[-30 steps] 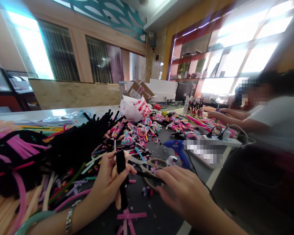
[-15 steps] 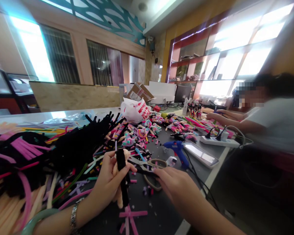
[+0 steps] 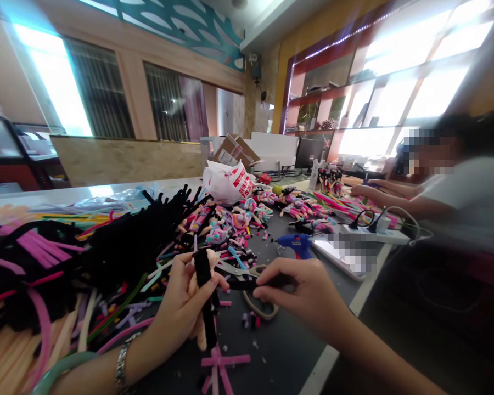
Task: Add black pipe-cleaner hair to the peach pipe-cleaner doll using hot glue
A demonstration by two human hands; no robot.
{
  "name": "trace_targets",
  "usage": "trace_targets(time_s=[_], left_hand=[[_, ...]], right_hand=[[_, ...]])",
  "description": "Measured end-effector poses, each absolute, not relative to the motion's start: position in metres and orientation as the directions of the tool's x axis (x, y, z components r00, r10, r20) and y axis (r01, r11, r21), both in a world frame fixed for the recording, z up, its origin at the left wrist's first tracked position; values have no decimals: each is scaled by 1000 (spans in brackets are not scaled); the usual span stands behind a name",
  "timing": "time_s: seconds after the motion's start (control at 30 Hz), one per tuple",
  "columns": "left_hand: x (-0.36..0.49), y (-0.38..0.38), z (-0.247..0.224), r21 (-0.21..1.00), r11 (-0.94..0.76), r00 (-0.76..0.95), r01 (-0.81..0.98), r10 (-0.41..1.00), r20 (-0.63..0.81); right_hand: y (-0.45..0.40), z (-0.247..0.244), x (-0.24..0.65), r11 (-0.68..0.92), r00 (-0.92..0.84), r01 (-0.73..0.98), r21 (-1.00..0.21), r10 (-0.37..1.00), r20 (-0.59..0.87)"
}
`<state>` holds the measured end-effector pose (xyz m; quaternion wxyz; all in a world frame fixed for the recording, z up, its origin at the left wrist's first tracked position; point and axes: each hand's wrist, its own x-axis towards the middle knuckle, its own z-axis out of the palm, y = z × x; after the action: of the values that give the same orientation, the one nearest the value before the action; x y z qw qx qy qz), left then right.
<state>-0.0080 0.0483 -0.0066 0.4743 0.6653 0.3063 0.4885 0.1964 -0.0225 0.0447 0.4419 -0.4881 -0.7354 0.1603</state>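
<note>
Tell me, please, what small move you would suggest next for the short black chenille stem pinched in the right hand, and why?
I would probably bring the short black chenille stem from the right hand across to the tan doll-like figure in the left hand, because the stem is pinched right beside it and a black chenille strip already lies along the figure.

PLACE: probably a craft workshop | BENCH: long bench (image 3: 271, 373) heaped with chenille pipe cleaners (image 3: 135, 241) and small dolls (image 3: 298, 209) | TOOLS: 1 hot glue gun (image 3: 296, 245), 1 power strip (image 3: 389, 236) | PEOPLE: 1 co-worker (image 3: 469, 203) along the bench's right edge | STOCK: cardboard box (image 3: 234, 151) beyond the far end
</note>
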Motion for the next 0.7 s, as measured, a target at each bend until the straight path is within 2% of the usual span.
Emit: trace_targets(time_s=[0.1,0.3,0.7], left_hand=[[-8,49,-7,931,-361,338,-53,871,357],[-9,50,-7,928,-370,337,-56,868,366],[-7,50,-5,948,-312,333,-71,888,317]], right_hand=[[-18,48,194,474,-164,499,-725,873,459],[-5,52,187,547,-273,396,-737,837,474],[6,38,194,490,-206,342,-802,871,445]])
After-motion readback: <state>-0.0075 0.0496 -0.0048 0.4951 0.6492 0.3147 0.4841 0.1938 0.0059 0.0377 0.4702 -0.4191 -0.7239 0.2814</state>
